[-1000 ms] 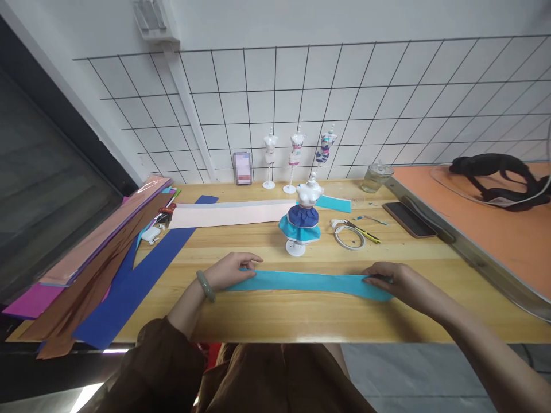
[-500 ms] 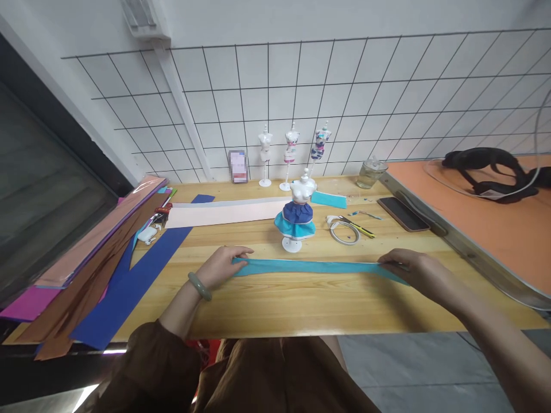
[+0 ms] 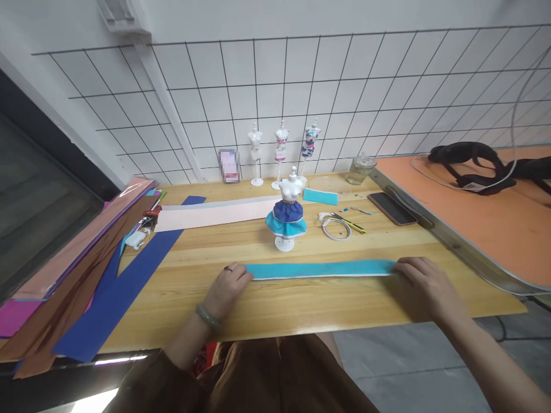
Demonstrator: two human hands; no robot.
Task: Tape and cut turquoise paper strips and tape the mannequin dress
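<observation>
A long turquoise paper strip (image 3: 318, 268) with a white lower edge stretches between my two hands, low over the wooden table (image 3: 327, 304). My left hand (image 3: 228, 289), with a jade-coloured bangle at the wrist, grips the strip's left end. At the other end, the fingers of my right hand (image 3: 424, 284) are closed on it. Just beyond the strip stands a small white dress-form mannequin (image 3: 291, 189), wearing a gathered dark-blue layer over a flared turquoise skirt (image 3: 284, 226). Both thumbs are mostly hidden.
Coloured paper strips (image 3: 124, 298) lie along the left, near a white earbuds case (image 3: 135, 240). Slim mannequins (image 3: 255, 146) and a glass jar (image 3: 361, 170) stand at the back. A coiled white cable (image 3: 336, 229), a craft knife (image 3: 349, 222) and a phone (image 3: 391, 208) are right.
The strip has turned over: its white edge now faces me and more of its turquoise face shows. Both hands have rolled with it, backs upward. The camera view has shifted slightly.
</observation>
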